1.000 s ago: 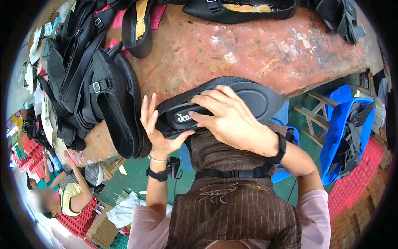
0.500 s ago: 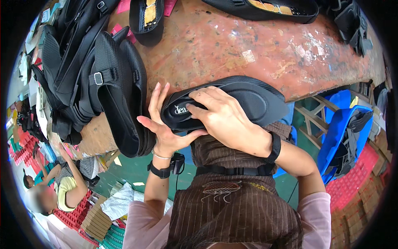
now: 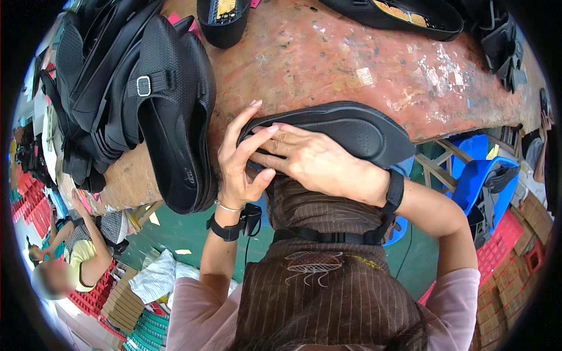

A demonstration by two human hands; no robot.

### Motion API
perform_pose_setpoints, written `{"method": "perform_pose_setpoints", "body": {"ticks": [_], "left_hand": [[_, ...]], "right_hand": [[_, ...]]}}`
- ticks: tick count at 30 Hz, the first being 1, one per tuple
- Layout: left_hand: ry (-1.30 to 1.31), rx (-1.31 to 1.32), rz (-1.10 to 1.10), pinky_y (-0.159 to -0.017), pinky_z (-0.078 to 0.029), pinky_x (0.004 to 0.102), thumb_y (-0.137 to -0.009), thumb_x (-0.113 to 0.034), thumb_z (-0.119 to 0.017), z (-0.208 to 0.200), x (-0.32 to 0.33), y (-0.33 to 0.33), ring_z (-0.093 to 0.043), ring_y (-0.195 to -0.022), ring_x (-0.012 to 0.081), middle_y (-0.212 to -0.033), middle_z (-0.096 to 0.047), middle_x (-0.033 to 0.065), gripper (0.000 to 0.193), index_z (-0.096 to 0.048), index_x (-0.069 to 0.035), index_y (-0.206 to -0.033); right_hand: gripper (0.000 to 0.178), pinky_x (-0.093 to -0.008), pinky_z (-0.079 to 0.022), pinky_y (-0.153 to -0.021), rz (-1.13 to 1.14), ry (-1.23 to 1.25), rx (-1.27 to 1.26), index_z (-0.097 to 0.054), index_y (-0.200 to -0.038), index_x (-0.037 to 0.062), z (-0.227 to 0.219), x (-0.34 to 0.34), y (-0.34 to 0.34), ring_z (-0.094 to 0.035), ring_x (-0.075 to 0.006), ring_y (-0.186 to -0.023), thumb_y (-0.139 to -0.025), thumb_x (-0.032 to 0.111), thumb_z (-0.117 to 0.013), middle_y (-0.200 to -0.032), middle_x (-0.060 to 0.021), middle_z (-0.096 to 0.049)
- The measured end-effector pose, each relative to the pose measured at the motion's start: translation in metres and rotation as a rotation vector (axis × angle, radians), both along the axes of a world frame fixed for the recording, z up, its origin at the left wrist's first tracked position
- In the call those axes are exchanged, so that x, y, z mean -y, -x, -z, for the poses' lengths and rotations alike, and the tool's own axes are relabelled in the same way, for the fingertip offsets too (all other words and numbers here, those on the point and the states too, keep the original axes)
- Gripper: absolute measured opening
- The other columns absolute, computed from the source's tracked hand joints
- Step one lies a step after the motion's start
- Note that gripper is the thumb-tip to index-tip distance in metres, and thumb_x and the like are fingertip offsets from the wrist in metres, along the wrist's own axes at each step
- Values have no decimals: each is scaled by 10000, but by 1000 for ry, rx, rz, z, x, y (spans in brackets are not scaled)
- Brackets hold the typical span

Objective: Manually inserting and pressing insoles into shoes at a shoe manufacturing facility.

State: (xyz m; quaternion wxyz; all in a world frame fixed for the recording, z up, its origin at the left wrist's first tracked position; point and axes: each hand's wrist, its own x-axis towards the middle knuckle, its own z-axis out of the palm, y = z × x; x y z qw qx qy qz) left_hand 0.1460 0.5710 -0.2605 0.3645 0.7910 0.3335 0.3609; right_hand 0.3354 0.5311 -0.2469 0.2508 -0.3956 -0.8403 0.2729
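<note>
A black shoe (image 3: 351, 126) lies slantwise at the table's near edge, over my lap, its footbed facing up. My left hand (image 3: 241, 164) grips its heel end, two fingers over the rim and the thumb out to the side. My right hand (image 3: 319, 161) reaches across the shoe. Its fingers press down inside the heel, beside the left fingers, and cover the printed part of the insole. The fingertips are partly hidden. Just left of my left hand stands a black buckled shoe (image 3: 175, 126), tilted against others.
Several black shoes (image 3: 96, 99) are heaped on the left of the worn reddish table (image 3: 304, 64). Two unfinished shoes lie at its far edge, one a black shoe (image 3: 404, 20). Blue bins (image 3: 497, 181) stand on the right. A person (image 3: 88, 257) sits at lower left.
The left fingers have closed in from spread onto the heel. My right fingers have shifted along the heel and now cover the insole print. The view has moved slightly.
</note>
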Motion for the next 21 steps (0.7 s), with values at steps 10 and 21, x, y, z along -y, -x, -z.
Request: {"method": "perform_pose_setpoints", "body": {"ticks": [10, 21], "left_hand": [[44, -102, -102, -1070, -376, 458, -823, -121, -502, -10, 13, -7, -512, -1239, 400, -1351, -515, 250, 345, -546, 11, -1139], [99, -659, 115, -975, -457, 447, -800, -203, -744, -68, 78, -92, -530, -1121, 413, -1568, -269, 199, 701, -444, 81, -1366]], "right_hand": [[329, -428, -338, -1147, 335, -55, 224, -701, -1092, 3, -14, 32, 13, -548, -283, -1270, -821, 136, -569, -1277, -174, -627], [723, -476, -400, -1031, 1240, -282, 211, -453, -1392, 18, -34, -25, -105, -602, -377, -1107, -786, 250, -773, -1141, -222, -634]]}}
